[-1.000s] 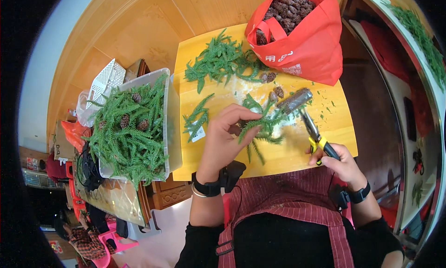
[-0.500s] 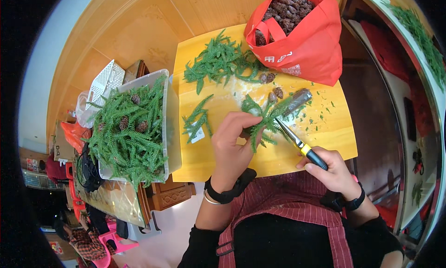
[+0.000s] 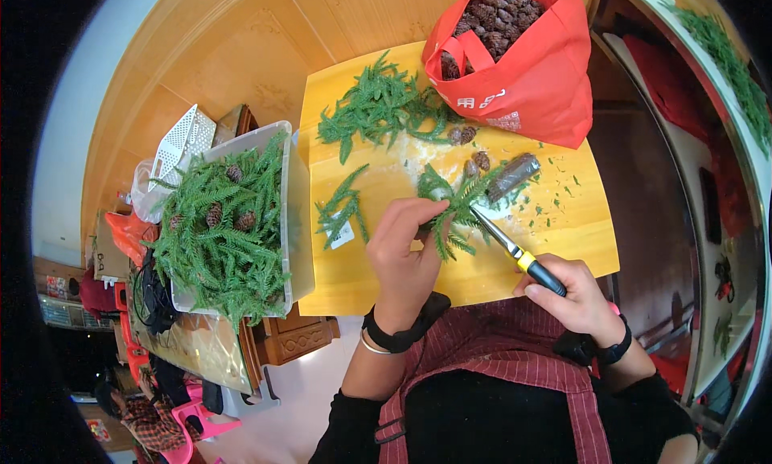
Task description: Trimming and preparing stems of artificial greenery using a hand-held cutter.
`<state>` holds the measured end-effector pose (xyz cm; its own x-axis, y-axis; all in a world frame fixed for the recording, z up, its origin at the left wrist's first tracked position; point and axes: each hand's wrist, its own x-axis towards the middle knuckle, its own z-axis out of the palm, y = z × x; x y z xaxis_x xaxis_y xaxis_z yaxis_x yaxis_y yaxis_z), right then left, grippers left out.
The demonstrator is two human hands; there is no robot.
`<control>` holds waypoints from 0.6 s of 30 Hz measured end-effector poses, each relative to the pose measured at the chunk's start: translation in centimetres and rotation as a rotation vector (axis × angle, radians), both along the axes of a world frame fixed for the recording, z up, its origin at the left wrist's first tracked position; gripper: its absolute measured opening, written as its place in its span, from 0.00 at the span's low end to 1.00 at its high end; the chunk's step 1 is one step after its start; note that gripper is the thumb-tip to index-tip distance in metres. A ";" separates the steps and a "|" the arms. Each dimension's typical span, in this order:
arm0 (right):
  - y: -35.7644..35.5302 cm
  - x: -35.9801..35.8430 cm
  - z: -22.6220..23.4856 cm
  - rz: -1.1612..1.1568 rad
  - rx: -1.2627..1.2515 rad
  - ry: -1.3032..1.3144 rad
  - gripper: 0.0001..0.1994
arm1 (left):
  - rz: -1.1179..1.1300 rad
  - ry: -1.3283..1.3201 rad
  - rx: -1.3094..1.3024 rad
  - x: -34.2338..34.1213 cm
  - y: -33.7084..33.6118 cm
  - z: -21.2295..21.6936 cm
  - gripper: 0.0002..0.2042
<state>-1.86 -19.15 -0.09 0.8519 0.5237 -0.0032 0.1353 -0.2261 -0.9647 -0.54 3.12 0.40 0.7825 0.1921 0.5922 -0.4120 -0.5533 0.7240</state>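
My left hand (image 3: 406, 251) pinches a green conifer sprig (image 3: 457, 211) over the yellow table (image 3: 563, 247). My right hand (image 3: 575, 299) grips the yellow-and-black handles of a pair of scissors (image 3: 515, 251), whose blades reach up into the sprig's stem. A small loose sprig (image 3: 342, 207) lies left of my left hand. A dark cylindrical roll (image 3: 513, 177) and a few pine cones (image 3: 474, 162) sit just beyond the sprig.
A pile of green sprigs (image 3: 378, 110) lies at the table's far side. A red bag (image 3: 523, 70) full of pine cones stands at the far right. A clear bin (image 3: 296, 223) of greenery and cones sits left of the table, a white basket (image 3: 181, 142) behind it.
My right hand has moved the scissors from beside the sprig to its stem, blades now angled up-left into it. My left hand shifted slightly lower, still holding the sprig.
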 end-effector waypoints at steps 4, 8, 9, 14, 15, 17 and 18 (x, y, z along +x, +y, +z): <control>-0.2 0.3 0.5 0.070 -0.094 0.053 0.08 | 0.000 -0.019 -0.024 0.1 -0.2 -0.4 0.08; 0.0 0.3 0.8 0.055 -0.110 0.090 0.08 | -0.003 -0.010 -0.029 0.1 -0.1 -0.6 0.07; 0.0 0.2 0.8 0.049 -0.110 0.105 0.08 | -0.015 0.005 -0.081 0.1 -0.1 -0.8 0.07; 0.3 0.3 0.9 0.058 -0.149 0.133 0.09 | -0.012 0.022 -0.103 -0.1 0.0 -0.7 0.08; 0.3 0.2 0.9 0.042 -0.150 0.144 0.09 | -0.006 0.009 -0.065 -0.1 -0.1 -0.8 0.08; 0.5 0.2 1.1 0.026 -0.125 0.190 0.09 | -0.003 -0.004 -0.028 0.1 -0.1 -0.9 0.08; 0.6 0.3 1.2 0.018 -0.098 0.236 0.09 | -0.007 -0.052 0.041 0.2 0.0 -1.0 0.09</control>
